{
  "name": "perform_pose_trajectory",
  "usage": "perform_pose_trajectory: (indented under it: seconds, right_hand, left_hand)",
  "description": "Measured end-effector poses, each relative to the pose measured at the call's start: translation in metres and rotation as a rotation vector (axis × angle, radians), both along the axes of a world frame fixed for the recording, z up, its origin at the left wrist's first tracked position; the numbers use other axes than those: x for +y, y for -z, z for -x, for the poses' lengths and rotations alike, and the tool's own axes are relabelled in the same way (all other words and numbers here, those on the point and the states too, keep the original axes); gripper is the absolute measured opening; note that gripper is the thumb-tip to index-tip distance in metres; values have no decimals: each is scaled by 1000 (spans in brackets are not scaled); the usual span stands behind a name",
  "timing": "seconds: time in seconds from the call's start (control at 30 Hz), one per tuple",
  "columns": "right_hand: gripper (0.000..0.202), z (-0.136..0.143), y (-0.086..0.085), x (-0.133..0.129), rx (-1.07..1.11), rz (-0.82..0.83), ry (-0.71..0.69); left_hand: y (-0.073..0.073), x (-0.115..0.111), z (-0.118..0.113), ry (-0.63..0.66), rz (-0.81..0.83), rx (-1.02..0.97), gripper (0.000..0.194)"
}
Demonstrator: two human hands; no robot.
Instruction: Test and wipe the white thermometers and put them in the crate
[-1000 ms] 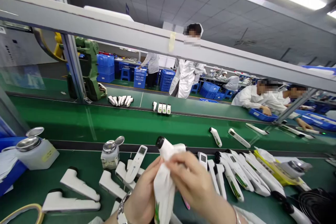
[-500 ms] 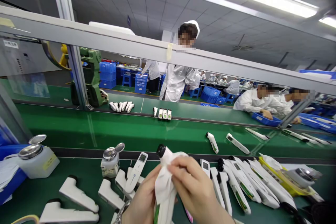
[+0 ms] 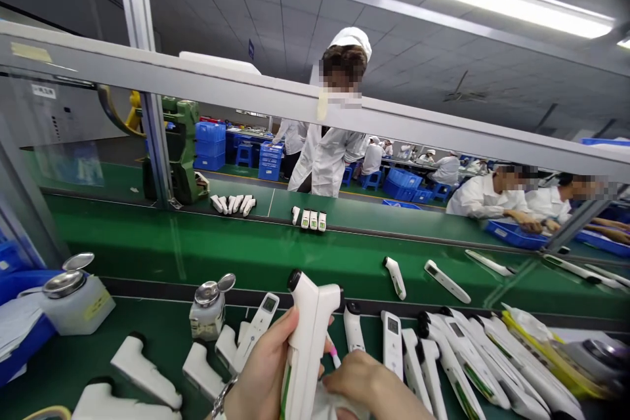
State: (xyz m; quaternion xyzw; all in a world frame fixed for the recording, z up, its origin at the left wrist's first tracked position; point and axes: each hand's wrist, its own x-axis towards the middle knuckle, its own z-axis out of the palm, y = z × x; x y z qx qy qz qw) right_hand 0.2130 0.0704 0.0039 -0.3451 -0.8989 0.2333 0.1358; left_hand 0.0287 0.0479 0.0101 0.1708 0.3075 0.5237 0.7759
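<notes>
Thermometer [image 3: 309,338], likely light, stiff, slick: best held by the handle [image 3: 301,380]; left grip [image 3: 263,367] clasps it, right grip [image 3: 367,380] holds cloth [image 3: 331,402].

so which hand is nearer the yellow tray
Right: the right hand is left of the yellow tray, white devices between; the left hand is farther left.

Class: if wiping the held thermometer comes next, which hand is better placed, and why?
Probably the right hand: it holds the white cloth, close beside the thermometer. The left hand is wrapped around the thermometer, holding it up.
</notes>
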Motion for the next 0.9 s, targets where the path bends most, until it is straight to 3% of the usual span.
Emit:
perform_pose_trajectory:
  seconds: [0.07,0.13,0.23,0.3,0.37,0.47,0.57,0.63,0.73,0.8,0.9]
  right_hand:
    - [23,3,16,16,-148,6,212]
    - [27,13,42,32,-212,-28,389]
    - [38,27,82,51,-212,-26,480]
    - [43,29,94,59,-149,-7,492]
    - [40,23,89,64,-32,15,485]
    - [35,7,60,60,201,31,468]
    - [33,-4,30,43,410,29,472]
    - [34,-7,19,27,492,21,379]
    - [40,-4,11,8,453,-81,126]
    - [43,1,7,0,335,-176,40]
    - [34,7,-1,-7,102,-141,-205]
  left_hand:
    - [0,1,0,-18,-22,-9,42]
    - [-2,1,0,-41,-12,-8,41]
    - [-4,2,0,-35,31,24,42]
    - [-3,2,1,-31,42,31,43]
    - [-2,3,1,-39,37,23,43]
    - [-1,4,1,-55,14,5,38]
    - [0,3,0,-26,34,16,36]
    - [2,3,-2,14,54,32,38]
    - [7,2,-3,46,58,47,39]
    - [10,3,-2,43,48,52,38]
    - [12,6,2,47,50,59,39]
